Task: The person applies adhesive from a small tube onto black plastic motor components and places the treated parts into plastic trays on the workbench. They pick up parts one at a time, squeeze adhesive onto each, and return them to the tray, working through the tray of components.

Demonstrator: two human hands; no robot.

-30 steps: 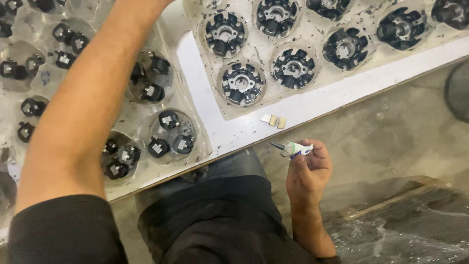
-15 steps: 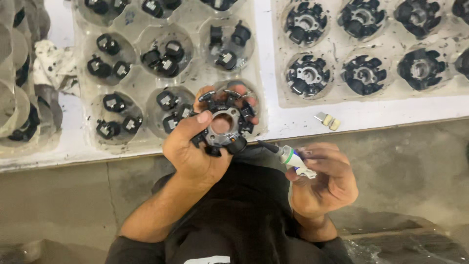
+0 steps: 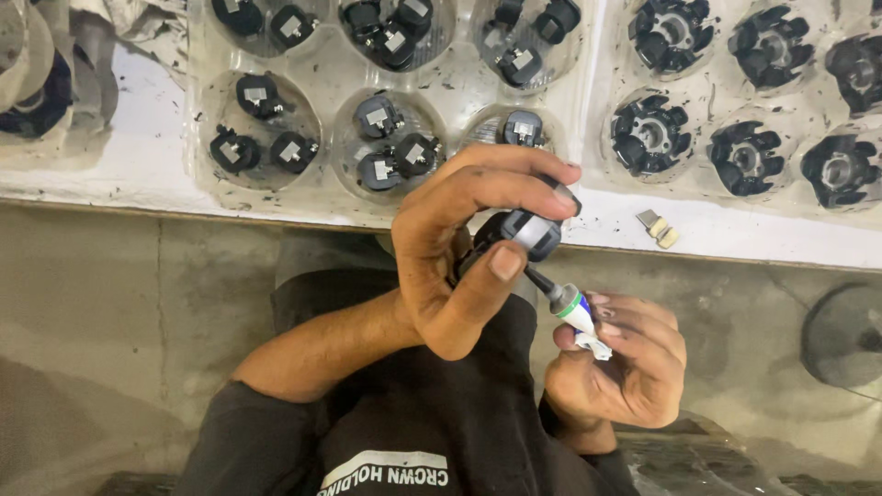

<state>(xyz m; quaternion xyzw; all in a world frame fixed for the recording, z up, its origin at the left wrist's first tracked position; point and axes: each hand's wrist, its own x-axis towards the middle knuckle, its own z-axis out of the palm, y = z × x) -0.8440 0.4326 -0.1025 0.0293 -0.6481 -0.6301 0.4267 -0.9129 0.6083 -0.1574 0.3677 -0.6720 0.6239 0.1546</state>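
My left hand point(image 3: 459, 257) grips a black round slotted part with a grey metal centre point(image 3: 528, 231), held just below the table edge. My right hand point(image 3: 620, 367) holds a small white tube with a green band and a dark thin nozzle point(image 3: 570, 306). The nozzle tip touches the underside of the black part. Both hands are over my lap, above a dark shirt.
A clear plastic tray point(image 3: 322, 87) holds several small black clips in round wells. To the right, another tray point(image 3: 735, 92) holds several black slotted round parts. Two small beige blocks point(image 3: 658, 228) lie on the white table edge. A dark round object point(image 3: 845, 335) sits on the floor at right.
My left hand has turned the black part and brought it lower and closer. The tube's nozzle now touches the part. The view has shifted closer.
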